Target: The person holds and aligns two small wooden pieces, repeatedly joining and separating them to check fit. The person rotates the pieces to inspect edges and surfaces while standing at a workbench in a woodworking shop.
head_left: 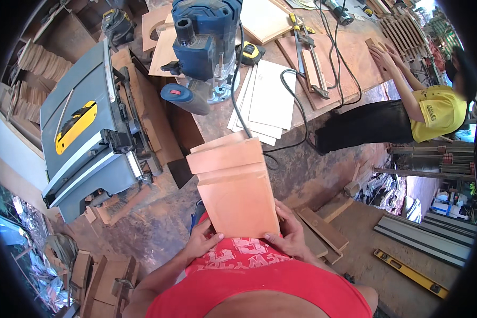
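Observation:
A stack of several pale reddish wooden boards [236, 204] is held in front of my red shirt, its far ends stepped one behind another. My left hand [202, 241] grips the near left corner, thumb on the top face. At the near right corner my right hand [291, 233] is closed round the edge, its thumb also on top; the fingers beneath are partly hidden. Beyond the stack, a blue router [204, 53] stands on the workbench [217, 124]. White flat panels [267, 95] lie beside it, with a yellow and black tape measure [250, 53] behind them.
A table saw [85, 127] with a yellow insert and exposed blade stands at left. Black cables [302, 119] trail over the bench edge. Bar clamps [310, 58] lie farther back. At right, a co-worker [434, 111] handles wood. A yellow spirit level [411, 273] lies lower right.

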Demonstrator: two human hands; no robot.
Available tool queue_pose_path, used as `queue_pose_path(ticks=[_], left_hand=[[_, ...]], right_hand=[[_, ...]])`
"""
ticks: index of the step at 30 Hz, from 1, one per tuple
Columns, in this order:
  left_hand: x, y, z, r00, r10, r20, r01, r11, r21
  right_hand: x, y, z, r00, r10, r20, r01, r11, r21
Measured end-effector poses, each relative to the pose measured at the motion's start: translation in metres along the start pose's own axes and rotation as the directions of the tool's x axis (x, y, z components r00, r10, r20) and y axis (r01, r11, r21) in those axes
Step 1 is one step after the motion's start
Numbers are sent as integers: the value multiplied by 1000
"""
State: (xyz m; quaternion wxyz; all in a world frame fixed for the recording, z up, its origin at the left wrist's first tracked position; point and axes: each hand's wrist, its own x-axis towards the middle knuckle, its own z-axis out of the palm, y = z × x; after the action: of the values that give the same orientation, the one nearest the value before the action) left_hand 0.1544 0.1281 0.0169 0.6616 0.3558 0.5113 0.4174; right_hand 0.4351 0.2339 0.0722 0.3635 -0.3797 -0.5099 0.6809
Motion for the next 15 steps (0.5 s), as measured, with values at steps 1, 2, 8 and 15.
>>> queue_pose_path(ticks=[1, 2, 8, 15], left_hand=[[-2, -1, 4, 1000, -8, -6, 7, 997, -81], [-5, -1, 7, 999, -35, -13, 33, 994, -101], [-22, 3, 22, 991, -115, -72, 92, 960, -263], [8, 25, 30, 988, 70, -137, -41, 978, 203]], right_hand=[[-1, 1, -2, 1000, -18, 24, 19, 999, -32], [0, 3, -4, 998, -36, 47, 39, 997, -65], [20, -16, -10, 971, -124, 205, 187, 926, -328], [30, 12, -35, 1000, -17, 26, 14, 993, 119]])
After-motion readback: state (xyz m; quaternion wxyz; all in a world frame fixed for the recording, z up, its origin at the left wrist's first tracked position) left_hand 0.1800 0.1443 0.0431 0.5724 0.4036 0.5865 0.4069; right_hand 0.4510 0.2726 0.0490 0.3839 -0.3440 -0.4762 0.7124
